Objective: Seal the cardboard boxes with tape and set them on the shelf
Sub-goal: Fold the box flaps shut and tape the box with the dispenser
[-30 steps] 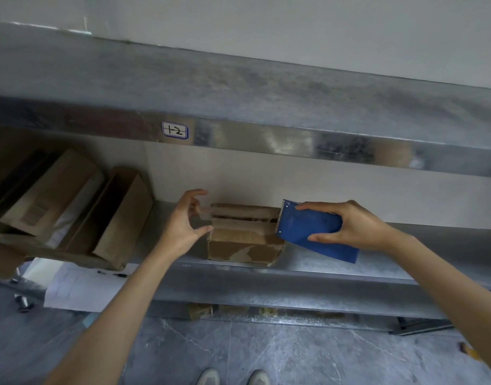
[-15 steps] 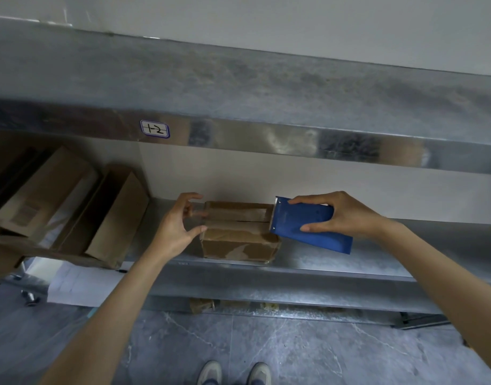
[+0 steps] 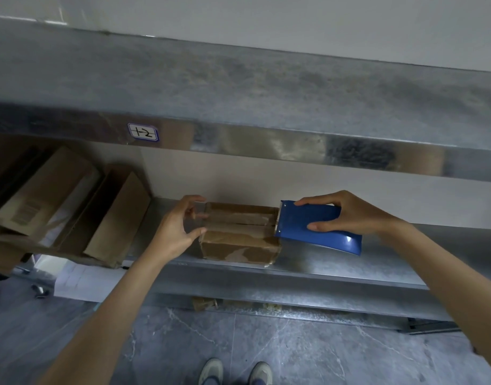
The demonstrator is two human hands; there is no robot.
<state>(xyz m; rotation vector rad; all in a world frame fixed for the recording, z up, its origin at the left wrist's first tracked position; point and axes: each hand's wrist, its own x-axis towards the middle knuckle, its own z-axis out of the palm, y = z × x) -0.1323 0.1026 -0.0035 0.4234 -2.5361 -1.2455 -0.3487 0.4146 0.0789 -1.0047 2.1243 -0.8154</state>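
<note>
Spanning the view, metal shelf [image 3: 349,262]: two grey tiers. Both ends are cut off by the frame, and the upper tier's front lip shows only smeared brown reflections.
Flattened cartons [image 3: 44,195]: lean together at the far left of the lower tier. Their left parts are in shadow and partly out of frame.
Cardboard box [image 3: 238,245]: sits on the lower tier near its front edge, between the two hands. Its top flaps are closed, and its far side is hidden.
Right hand [image 3: 355,215]: fingers on top and thumb underneath, wrapped round the tape dispenser [image 3: 308,220].
Left hand [image 3: 177,232]: at the box's left end, with fingers and thumb curved onto the free end of the clear tape [image 3: 195,218].
Tape dispenser: blue, with its toothed edge at the box's right top edge. The roll is hidden inside.
Clear tape: runs along the top seam. It is nearly see-through, so its edges are hard to trace.
Shoes [image 3: 234,370]: only the toes show, at the bottom edge.
Label [image 3: 143,132]: handwritten marks on the upper lip, hard to read.
</note>
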